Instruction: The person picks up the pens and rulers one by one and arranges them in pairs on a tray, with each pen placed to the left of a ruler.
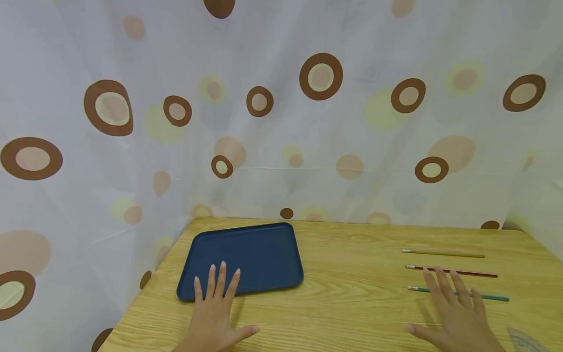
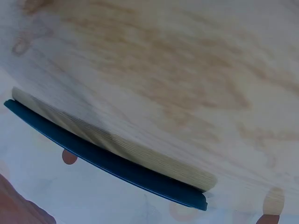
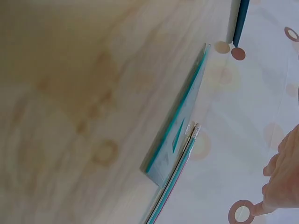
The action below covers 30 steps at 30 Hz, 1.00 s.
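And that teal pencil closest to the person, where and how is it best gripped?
I'd pinch the teal pencil around mid-shaft, thumb and fingertips coming down from above, one on each long side. It lies flat and is slim, and a gap separates it from the red pencil. The right hand is probably best placed, being nearest.

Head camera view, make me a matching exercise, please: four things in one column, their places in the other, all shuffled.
Things:
1. Blue tray
2. Yellow pencil
3. Red pencil
4. Teal pencil

Places:
A. Between the two other pencils
B. Closest of the pencils in this view
C. Left of all three pencils
D. Farthest of the pencils in this view

Right pairs: 1-C, 2-D, 3-A, 4-B.
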Available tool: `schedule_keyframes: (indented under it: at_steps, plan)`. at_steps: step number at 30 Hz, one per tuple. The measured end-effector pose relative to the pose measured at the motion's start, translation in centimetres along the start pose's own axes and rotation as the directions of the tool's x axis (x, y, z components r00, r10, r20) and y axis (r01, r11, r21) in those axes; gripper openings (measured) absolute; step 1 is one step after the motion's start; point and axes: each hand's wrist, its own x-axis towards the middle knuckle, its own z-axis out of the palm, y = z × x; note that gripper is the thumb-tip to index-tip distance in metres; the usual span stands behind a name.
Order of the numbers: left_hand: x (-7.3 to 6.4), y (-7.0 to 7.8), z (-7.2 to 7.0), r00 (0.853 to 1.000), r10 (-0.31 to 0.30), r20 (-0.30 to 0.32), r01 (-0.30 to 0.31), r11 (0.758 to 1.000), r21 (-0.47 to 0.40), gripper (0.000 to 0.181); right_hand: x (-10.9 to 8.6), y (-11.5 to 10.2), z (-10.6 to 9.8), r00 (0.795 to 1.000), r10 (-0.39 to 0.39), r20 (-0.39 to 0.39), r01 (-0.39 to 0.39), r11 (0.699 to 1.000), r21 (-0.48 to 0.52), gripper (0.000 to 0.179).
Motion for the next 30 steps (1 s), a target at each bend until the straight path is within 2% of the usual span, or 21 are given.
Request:
schedule_keyframes:
  at_steps: [5, 9, 18, 24, 30]
  plan:
    - [0.1, -0.1, 0.0, 1.0, 0.01, -0.011, -0.01, 1.0, -0.005, 0.106, 0.2, -0.4, 0.2, 1.0, -0.009, -0.005, 0.009, 1.0, 0.007, 0.109]
    - [0.1, -0.3, 0.0, 1.0, -0.004, -0.011, 0.004, 1.0, -0.016, 0.107, 0.5, -0.8, 0.4, 1.0, -0.027, -0.002, 0.027, 1.0, 0.015, 0.108]
    - [0.2, -1.0, 0.0, 1.0, -0.025, -0.009, 0.026, 1.0, 0.008, 0.112, 1.1, -1.5, 0.5, 0.999, -0.04, 0.005, 0.039, 0.995, 0.093, 0.102]
    - [0.0, -1.3, 0.1, 1.0, -0.027, -0.006, 0.027, 0.999, -0.029, 0.109, 1.3, -1.7, 0.6, 0.999, -0.048, -0.013, 0.049, 0.993, 0.107, 0.102]
    - [0.1, -1.9, 0.3, 0.999, -0.034, -0.008, 0.035, 0.999, 0.018, 0.111, 1.7, -1.9, 0.6, 0.998, -0.063, -0.028, 0.065, 0.992, 0.108, 0.101]
